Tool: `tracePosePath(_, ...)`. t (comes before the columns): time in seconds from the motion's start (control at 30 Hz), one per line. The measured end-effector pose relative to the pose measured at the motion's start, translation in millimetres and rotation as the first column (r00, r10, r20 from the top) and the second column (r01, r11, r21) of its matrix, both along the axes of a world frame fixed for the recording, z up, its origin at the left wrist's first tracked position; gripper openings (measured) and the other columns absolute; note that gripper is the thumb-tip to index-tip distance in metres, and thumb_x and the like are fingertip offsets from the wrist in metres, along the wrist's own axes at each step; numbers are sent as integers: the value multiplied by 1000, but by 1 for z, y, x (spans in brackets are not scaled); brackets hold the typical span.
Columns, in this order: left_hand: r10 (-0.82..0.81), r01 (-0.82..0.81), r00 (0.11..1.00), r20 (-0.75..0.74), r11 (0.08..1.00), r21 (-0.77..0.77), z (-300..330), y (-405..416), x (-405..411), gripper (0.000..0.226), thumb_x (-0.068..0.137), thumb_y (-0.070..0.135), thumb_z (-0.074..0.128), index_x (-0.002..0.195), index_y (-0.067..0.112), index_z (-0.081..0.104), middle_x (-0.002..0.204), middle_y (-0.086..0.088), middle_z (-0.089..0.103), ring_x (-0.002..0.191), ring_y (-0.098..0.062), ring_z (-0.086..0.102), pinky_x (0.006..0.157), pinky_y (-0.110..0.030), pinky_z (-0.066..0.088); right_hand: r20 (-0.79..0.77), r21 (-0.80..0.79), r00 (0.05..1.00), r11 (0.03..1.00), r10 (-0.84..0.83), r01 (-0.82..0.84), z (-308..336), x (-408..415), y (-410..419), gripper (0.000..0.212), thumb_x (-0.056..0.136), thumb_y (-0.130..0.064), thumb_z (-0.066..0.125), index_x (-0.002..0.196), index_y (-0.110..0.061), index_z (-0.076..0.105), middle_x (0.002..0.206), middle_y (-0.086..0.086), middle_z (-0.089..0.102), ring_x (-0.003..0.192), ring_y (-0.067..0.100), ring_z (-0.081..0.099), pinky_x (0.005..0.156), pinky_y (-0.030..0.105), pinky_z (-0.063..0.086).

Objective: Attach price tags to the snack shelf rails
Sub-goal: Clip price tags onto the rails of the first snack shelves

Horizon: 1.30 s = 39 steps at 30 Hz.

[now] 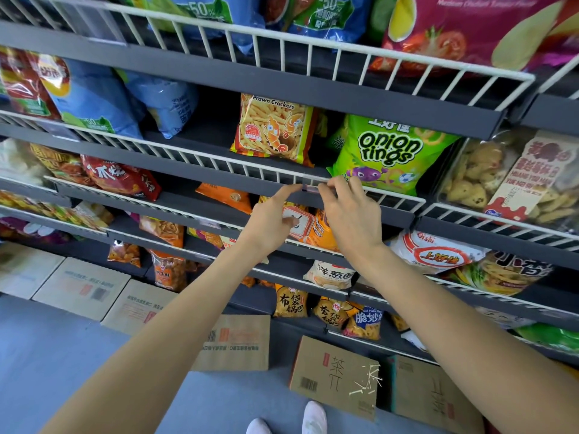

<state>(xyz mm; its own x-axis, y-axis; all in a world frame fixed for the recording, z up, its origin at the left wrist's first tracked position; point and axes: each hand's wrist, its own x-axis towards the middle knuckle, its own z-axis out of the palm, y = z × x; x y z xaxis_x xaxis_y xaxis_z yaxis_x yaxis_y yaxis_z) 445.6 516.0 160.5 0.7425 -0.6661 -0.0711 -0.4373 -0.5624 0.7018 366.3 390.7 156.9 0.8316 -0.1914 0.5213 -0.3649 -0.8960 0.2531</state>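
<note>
Outstretched, left hand (272,221) touches price tag (310,188) by forefinger; right hand (354,214) pinches it.

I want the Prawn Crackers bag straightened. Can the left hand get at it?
Probably yes: the left hand is at the price tag on the wire rail, just below the Prawn Crackers bag, whose front shows uncovered above it.

A shop. Snack bags (388,151) crammed on wire-fronted shelves (313,79) above and below the right hand (354,214). Cartons (81,286) lower down, on the floor (62,355).
</note>
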Motion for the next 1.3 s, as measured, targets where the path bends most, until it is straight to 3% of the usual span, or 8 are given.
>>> tracePosePath(0.37,34,-34,999,-3,999,-1,7,-1,4,62,91,8,56,142,29,29,108,-16,61,60,-9,52,53,-16,44,21,118,999,992,31,-33,3,-3,1,40,64,0,77,100,-16,69,89,5,62,84,28,59,38,22,35)
tracePosePath(0.53,122,-121,993,4,989,-85,24,12,5,55,91,9,56,139,25,35,63,3,47,48,-9,44,39,-8,36,46,124,998,991,51,-56,9,0,3,36,58,-1,83,91,-11,72,83,4,62,81,28,60,36,21,32)
tracePosePath(0.73,254,-297,950,-180,914,-278,32,22,-5,32,88,18,62,117,24,50,96,-25,66,88,-35,64,83,-51,53,-27,133,997,989,74,-70,15,-2,-1,29,60,-2,81,86,-10,71,79,4,63,81,27,59,37,22,31)
tracePosePath(0.83,301,-375,917,-260,872,-315,36,25,-16,32,88,18,61,118,10,53,109,-15,67,99,-26,65,92,-46,52,-76,274,993,959,95,-71,21,-2,-2,19,86,-14,65,103,-7,66,101,8,58,98,26,52,48,28,35)
tracePosePath(0.93,307,-399,906,-292,851,-343,44,32,-24,29,90,15,59,116,6,53,109,-10,68,97,-19,66,91,-38,53,7,602,984,785,178,-146,32,-5,4,28,97,-32,45,114,-15,60,112,1,57,104,18,52,66,30,45)
tracePosePath(1.07,311,-392,914,-261,846,-362,57,53,-27,17,90,13,58,107,11,54,104,-9,69,90,-16,66,81,-27,53,173,977,939,67,297,-201,63,2,23,23,97,-27,46,99,-21,68,62,-26,62,63,-5,54,58,14,40)
tracePosePath(1.17,353,-406,913,-205,846,-347,65,78,-20,13,90,15,58,102,11,54,99,-8,70,90,-19,67,84,-38,54,185,982,912,-30,366,-187,77,15,45,17,93,-14,55,102,-18,69,60,-23,58,52,-11,51,48,8,38)
tracePosePath(1.3,453,-488,873,-182,806,-334,71,119,-6,10,90,17,59,99,14,54,96,-9,69,88,-24,65,85,-46,52,188,982,885,-67,427,-176,83,40,88,17,88,-5,60,97,-15,70,86,-9,68,77,-6,60,69,9,45)
